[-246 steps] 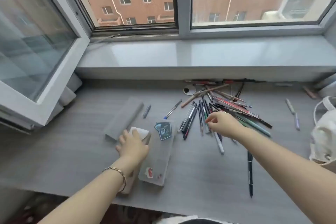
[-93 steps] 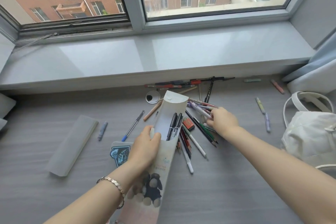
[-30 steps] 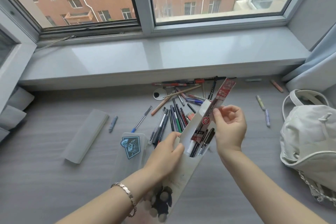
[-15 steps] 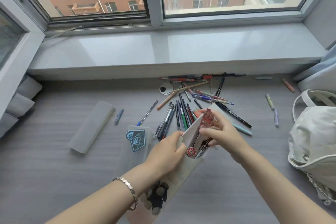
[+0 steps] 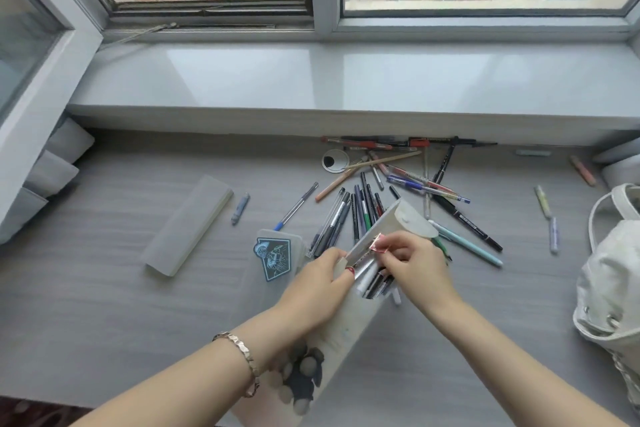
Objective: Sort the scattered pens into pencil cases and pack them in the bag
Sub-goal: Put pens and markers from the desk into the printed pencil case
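Deeper into the case (image 5: 349, 322) than a moment before sat the red packet (image 5: 379, 242), mostly hidden; right grip (image 5: 415, 263) pinched its top, left grip (image 5: 315, 284) clamped the case's mouth. Loose pens (image 5: 363, 208) lay beyond on the counter (image 5: 104, 288); the bag (image 5: 609, 274) was cut off.

Cream pencil case (image 5: 353, 322) (dark bear print), teal-stickered clear case (image 5: 273, 282), white bag (image 5: 609, 281), grey wood-grain desk (image 5: 104, 305).

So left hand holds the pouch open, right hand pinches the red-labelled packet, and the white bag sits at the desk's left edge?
No: the head view shows the white bag at the right edge of the desk. The left hand does hold the pouch open and the right hand pinches the red-labelled packet.
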The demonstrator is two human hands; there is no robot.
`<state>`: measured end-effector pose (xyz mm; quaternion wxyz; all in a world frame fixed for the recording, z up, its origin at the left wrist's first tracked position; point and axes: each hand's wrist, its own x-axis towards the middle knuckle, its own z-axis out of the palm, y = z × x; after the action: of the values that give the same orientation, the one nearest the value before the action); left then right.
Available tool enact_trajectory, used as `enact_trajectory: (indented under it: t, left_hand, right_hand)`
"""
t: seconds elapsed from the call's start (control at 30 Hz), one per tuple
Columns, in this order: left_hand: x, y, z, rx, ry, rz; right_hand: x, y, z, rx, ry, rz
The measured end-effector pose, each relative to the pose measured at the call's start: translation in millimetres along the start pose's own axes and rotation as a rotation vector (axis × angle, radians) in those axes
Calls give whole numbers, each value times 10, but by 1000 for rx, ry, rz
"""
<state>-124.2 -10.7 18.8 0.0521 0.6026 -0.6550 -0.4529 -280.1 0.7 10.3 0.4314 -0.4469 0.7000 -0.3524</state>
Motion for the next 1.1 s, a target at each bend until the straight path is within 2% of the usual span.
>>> enact_trajectory:
  t: [0.07, 0.17, 0.23, 0.3, 0.37, 0.43, 0.47, 0.57, 0.7, 0.77, 0.8, 0.93, 1.0, 1.1]
  left_hand:
    - [38, -64, -72, -11, 52, -37]
    - [130, -172, -291, -106, 225, -118]
    - [216, -242, -480, -172, 347, -168]
    - [285, -315, -640, -192, 427, -213]
    - [334, -378, -726, -204, 465, -233]
    - [365, -435, -766, -216, 469, -232]
    - [367, -458, -774, -221, 464, -226]
    - [333, -498, -757, -211, 432, -236]
    - [291, -485, -726, -210, 417, -217]
    - [287, -479, -731, -215, 411, -207]
    - [283, -480, -739, -214, 409, -204]
    - [244, -470, -743, -202, 395, -184]
    - [227, -445, -709, -218, 361, -171]
    - [191, -382, -583, -189, 244, -122]
  right_hand:
    - [103, -59, 0, -256, -18, -174]
    - [353, -233, -9, -372, 153, -524]
    - [563, -258, 41, -536, 198, -660]
    - [758, -180, 195, -767, 47, -757]
    - [838, -111, 378, -1006, -248, -808]
    - [854, -89, 545, -1282, -496, -852]
    - [850, -82, 598, -1344, -583, -840]
    - [798, -76, 636, -1445, -696, -952]
    - [842, 85, 599, -1560, -684, -1124]
    - [805, 94, 558, -1504, -650, -1185]
    - [782, 80, 523, -1410, -579, -1222]
    - [703, -86, 231, -823, -195, -1209]
    - [563, -309, 84, -429, -92, -1034]
    - [352, -621, -26, 98, 6, -624]
